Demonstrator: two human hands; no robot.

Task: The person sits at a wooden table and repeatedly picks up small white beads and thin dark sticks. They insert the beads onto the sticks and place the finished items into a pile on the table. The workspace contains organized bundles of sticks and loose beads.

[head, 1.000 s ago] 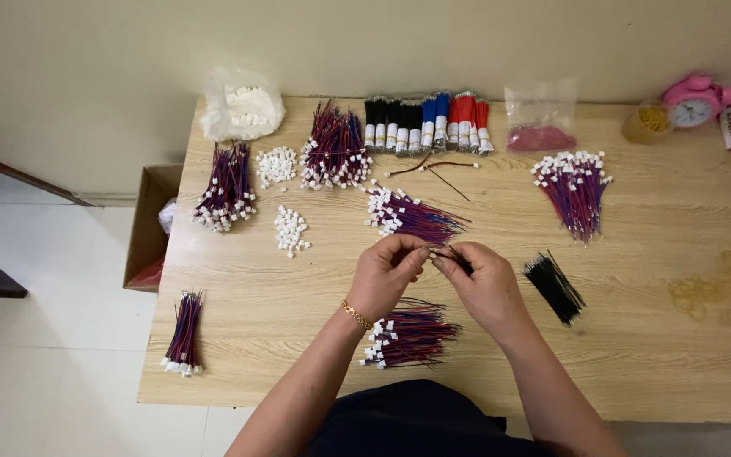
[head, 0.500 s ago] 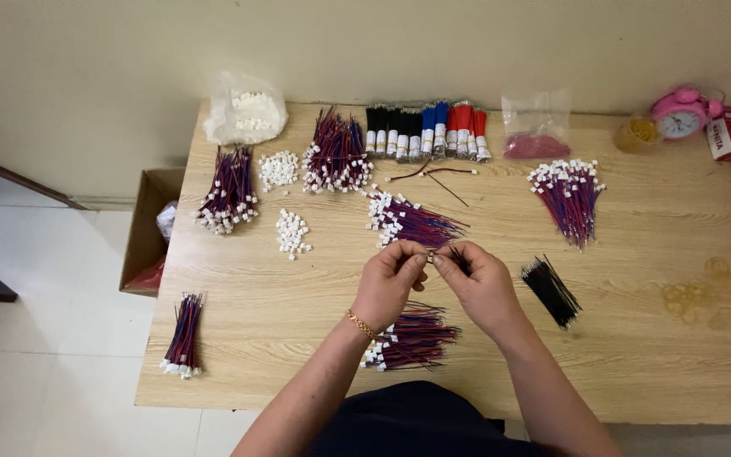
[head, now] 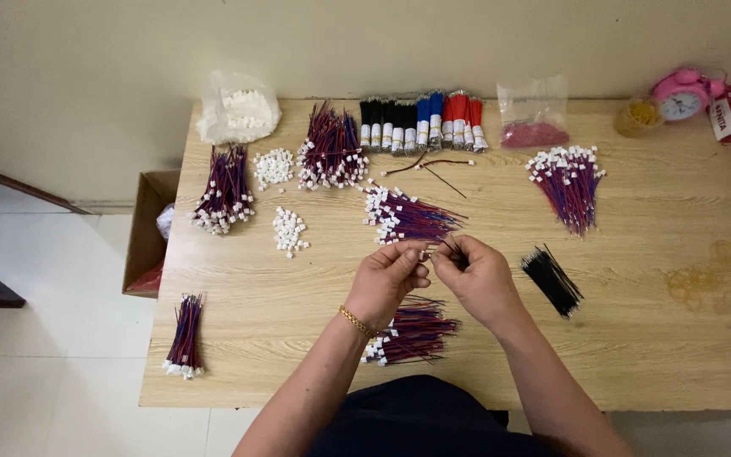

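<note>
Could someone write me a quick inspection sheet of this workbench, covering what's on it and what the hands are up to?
Surface: light wooden table, faint stain at right.
Job's things: small wire piece pinched between both hands; wire bundle below them, another wire bundle above.
Clutter: white connector piles, black ties, plastic bag, pink clock.
Grippers: left hand and right hand, fingertip grip, meeting mid-table.
Cables: red-blue wire bundles only.
Surroundings: cardboard box, tiled floor.

red-and-blue wire bundles [head: 412,330], white connectors [head: 288,230], black ties [head: 552,282], pink clock [head: 680,95]
</note>
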